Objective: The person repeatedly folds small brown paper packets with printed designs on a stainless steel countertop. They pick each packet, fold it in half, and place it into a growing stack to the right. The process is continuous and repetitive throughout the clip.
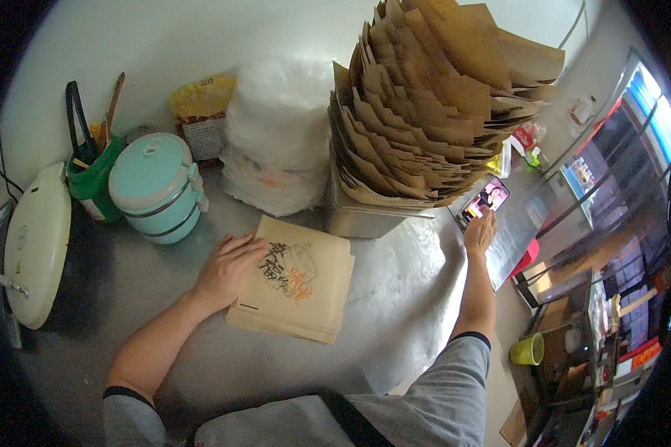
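Observation:
My left hand (pixel 229 271) rests with its fingers on the left edge of a small stack of printed brown paper bags (pixel 319 246), which lies on the metal table (pixel 195 357). The top bag bears writing and a line drawing. Out to the right, my right hand (pixel 481 232) touches the lit screen of a smartphone (pixel 486 196), which shows a picture of a person. The phone lies or leans beyond the tall pile; what supports it I cannot tell. That pile of brown paper bags (pixel 419 112) rises from a metal container (pixel 363 220) behind the small stack.
Left of the pile stand clear plastic-wrapped goods (pixel 279 134), a yellow packet (pixel 204 117), a turquoise lidded food carrier (pixel 156 190) and a green holder (pixel 95 184) with utensils. A pale oval appliance or lid (pixel 39 246) stands at far left. A yellow-green bin (pixel 527 350) is on the floor.

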`<control>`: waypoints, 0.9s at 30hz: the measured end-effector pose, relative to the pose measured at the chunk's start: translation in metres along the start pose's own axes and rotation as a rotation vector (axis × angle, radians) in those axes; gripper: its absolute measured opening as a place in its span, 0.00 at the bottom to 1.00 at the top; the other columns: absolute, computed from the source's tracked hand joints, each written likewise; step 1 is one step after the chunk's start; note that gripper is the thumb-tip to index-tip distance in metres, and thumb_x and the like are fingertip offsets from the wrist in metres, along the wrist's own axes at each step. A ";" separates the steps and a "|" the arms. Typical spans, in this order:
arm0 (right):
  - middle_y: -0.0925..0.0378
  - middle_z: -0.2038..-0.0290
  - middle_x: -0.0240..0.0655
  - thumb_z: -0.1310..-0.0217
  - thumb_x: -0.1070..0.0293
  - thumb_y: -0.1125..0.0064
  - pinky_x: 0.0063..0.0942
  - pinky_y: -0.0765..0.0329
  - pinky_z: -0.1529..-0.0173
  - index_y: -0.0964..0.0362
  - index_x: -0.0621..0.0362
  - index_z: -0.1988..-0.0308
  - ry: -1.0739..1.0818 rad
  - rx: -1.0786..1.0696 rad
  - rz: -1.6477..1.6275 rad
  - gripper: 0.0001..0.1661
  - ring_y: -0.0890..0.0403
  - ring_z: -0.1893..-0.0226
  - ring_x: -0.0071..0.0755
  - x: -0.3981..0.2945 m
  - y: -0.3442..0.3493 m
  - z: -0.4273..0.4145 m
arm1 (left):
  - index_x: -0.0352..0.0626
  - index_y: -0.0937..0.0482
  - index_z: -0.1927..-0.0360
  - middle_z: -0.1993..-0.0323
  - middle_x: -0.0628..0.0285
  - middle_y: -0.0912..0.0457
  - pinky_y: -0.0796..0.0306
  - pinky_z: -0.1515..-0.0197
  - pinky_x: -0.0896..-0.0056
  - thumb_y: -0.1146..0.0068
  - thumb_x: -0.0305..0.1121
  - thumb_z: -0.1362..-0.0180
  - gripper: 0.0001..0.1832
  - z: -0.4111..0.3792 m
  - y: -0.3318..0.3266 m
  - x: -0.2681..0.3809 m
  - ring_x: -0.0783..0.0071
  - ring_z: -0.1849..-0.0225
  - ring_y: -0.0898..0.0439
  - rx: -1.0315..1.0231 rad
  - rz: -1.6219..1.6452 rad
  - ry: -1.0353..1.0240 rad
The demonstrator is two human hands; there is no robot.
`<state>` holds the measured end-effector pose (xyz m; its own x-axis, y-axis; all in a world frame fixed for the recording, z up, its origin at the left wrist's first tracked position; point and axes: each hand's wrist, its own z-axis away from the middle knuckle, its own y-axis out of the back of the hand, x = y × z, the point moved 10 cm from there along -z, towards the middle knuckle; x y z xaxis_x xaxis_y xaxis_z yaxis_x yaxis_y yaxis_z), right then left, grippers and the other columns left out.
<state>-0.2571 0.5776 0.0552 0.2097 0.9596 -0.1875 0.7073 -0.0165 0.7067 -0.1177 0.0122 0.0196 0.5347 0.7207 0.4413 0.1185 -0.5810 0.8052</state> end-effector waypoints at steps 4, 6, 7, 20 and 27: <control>0.28 0.47 0.45 0.44 0.73 0.51 0.45 0.42 0.34 0.36 0.56 0.44 0.118 0.037 0.037 0.25 0.36 0.38 0.51 0.006 -0.007 -0.013 | 0.40 0.22 0.50 0.44 0.59 0.23 0.46 0.33 0.51 0.53 0.28 0.41 0.16 -0.001 0.003 0.003 0.59 0.37 0.31 0.004 -0.021 0.020; 0.30 0.44 0.44 0.44 0.73 0.50 0.44 0.44 0.33 0.38 0.57 0.42 0.118 0.063 0.048 0.28 0.38 0.37 0.51 0.010 -0.005 -0.022 | 0.40 0.22 0.50 0.44 0.59 0.23 0.45 0.33 0.51 0.52 0.28 0.41 0.16 -0.001 0.005 0.005 0.60 0.37 0.31 -0.001 -0.032 0.012; 0.31 0.42 0.44 0.44 0.72 0.50 0.44 0.45 0.32 0.39 0.57 0.41 0.118 0.077 0.051 0.29 0.38 0.36 0.52 0.008 -0.004 -0.026 | 0.40 0.22 0.50 0.44 0.59 0.23 0.45 0.33 0.51 0.52 0.27 0.41 0.16 -0.001 0.006 0.006 0.60 0.37 0.31 -0.002 -0.039 0.007; 0.27 0.72 0.32 0.29 0.67 0.57 0.21 0.30 0.65 0.30 0.62 0.59 -0.235 -0.205 -1.065 0.11 0.28 0.71 0.22 -0.142 0.067 0.102 | 0.42 0.26 0.45 0.44 0.60 0.23 0.44 0.33 0.54 0.55 0.22 0.42 0.21 0.000 0.013 0.008 0.58 0.38 0.30 -0.003 -0.015 0.027; 0.25 0.76 0.34 0.32 0.71 0.57 0.21 0.27 0.67 0.27 0.66 0.59 -0.032 -0.811 -1.079 0.12 0.25 0.75 0.22 -0.256 0.057 0.170 | 0.44 0.26 0.44 0.44 0.59 0.23 0.43 0.33 0.53 0.54 0.21 0.43 0.22 -0.007 0.012 0.010 0.57 0.40 0.29 0.020 -0.008 0.026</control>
<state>-0.1557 0.2833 0.0273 -0.1696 0.3812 -0.9088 -0.0648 0.9159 0.3962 -0.1165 0.0149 0.0368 0.5113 0.7352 0.4450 0.1399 -0.5822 0.8010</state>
